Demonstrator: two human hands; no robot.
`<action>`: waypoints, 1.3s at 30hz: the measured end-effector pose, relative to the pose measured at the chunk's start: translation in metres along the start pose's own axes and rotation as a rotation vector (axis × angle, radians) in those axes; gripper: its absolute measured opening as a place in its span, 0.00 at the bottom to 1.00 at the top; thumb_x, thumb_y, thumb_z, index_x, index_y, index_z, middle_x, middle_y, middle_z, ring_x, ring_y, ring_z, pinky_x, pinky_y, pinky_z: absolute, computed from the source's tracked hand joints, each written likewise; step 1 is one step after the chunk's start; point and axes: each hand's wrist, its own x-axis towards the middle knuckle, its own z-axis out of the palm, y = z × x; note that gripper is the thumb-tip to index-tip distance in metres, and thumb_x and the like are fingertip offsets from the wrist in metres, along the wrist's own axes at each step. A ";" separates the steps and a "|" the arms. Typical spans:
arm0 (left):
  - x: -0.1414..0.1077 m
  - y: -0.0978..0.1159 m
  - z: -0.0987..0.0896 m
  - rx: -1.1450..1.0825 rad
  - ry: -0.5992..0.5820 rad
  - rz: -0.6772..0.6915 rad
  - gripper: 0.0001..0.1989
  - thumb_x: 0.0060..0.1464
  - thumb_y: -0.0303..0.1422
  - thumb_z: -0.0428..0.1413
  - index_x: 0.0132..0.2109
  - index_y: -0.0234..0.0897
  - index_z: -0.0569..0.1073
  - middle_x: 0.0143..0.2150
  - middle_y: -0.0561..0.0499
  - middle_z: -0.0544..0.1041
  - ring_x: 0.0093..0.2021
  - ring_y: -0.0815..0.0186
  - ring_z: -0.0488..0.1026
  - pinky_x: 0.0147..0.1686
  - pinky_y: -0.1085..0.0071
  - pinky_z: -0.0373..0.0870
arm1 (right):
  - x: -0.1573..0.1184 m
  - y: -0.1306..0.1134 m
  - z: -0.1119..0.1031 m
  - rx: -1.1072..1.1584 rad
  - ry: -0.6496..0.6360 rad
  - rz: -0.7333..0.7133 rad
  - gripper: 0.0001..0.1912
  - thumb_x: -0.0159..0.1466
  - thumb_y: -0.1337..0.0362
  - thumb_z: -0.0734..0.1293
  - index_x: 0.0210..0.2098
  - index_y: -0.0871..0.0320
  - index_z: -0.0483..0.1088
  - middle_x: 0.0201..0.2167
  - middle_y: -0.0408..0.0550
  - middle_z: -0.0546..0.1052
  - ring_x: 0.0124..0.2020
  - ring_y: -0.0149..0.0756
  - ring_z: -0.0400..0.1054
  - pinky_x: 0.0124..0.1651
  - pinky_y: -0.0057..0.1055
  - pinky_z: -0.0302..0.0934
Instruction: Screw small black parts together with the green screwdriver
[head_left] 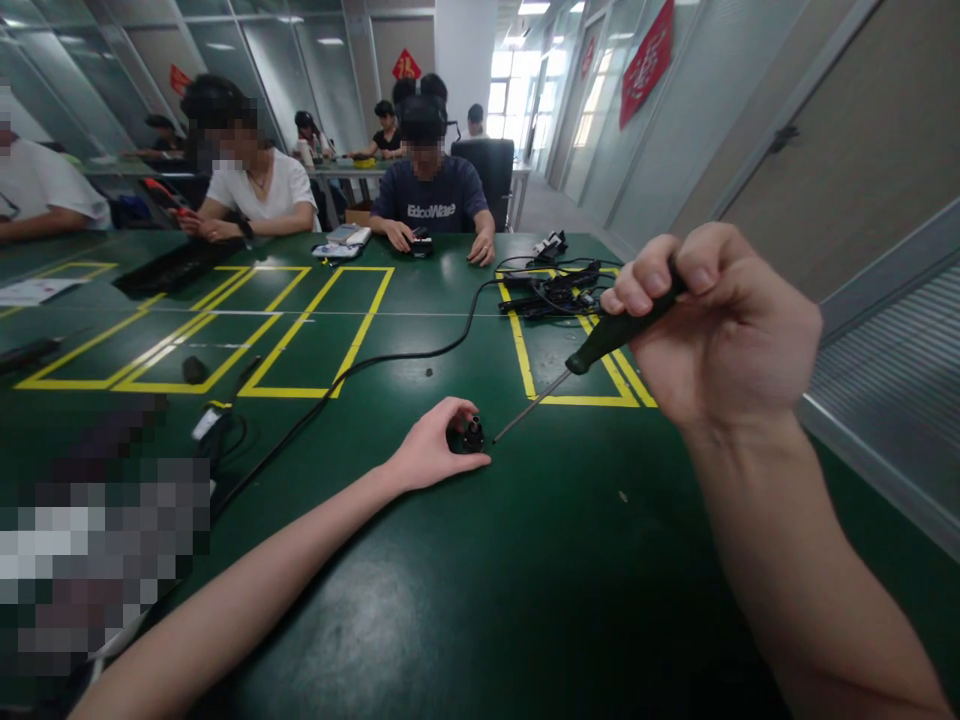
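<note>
My left hand rests on the green table, thumb and fingers curved around a small black part with a short round post on top. What kind of part it is, I cannot make out. Raised at the right, my right hand is closed around the dark green handle of a screwdriver. Its thin metal shaft slants down to the left, and the tip ends just right of the black part, apparently apart from it.
A black cable crosses the table to a heap of dark cables inside yellow tape lines. A small dark lump lies to the left. Across the table sit several people; one has a hand on a small black device.
</note>
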 end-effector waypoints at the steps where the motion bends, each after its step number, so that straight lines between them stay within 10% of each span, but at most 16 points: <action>1: 0.000 -0.002 -0.002 -0.053 -0.030 0.007 0.26 0.46 0.36 0.72 0.51 0.37 0.74 0.45 0.50 0.78 0.41 0.63 0.73 0.42 0.67 0.69 | 0.000 0.002 0.000 0.005 -0.007 -0.006 0.07 0.47 0.74 0.62 0.19 0.56 0.59 0.23 0.43 0.60 0.25 0.30 0.60 0.33 0.30 0.61; 39: 0.002 -0.009 -0.003 -0.105 -0.090 -0.030 0.16 0.48 0.40 0.70 0.41 0.36 0.79 0.38 0.51 0.80 0.38 0.63 0.74 0.43 0.67 0.71 | -0.017 0.020 0.020 -0.161 -0.157 -0.075 0.11 0.63 0.58 0.72 0.30 0.52 0.66 0.24 0.40 0.63 0.25 0.33 0.61 0.34 0.36 0.66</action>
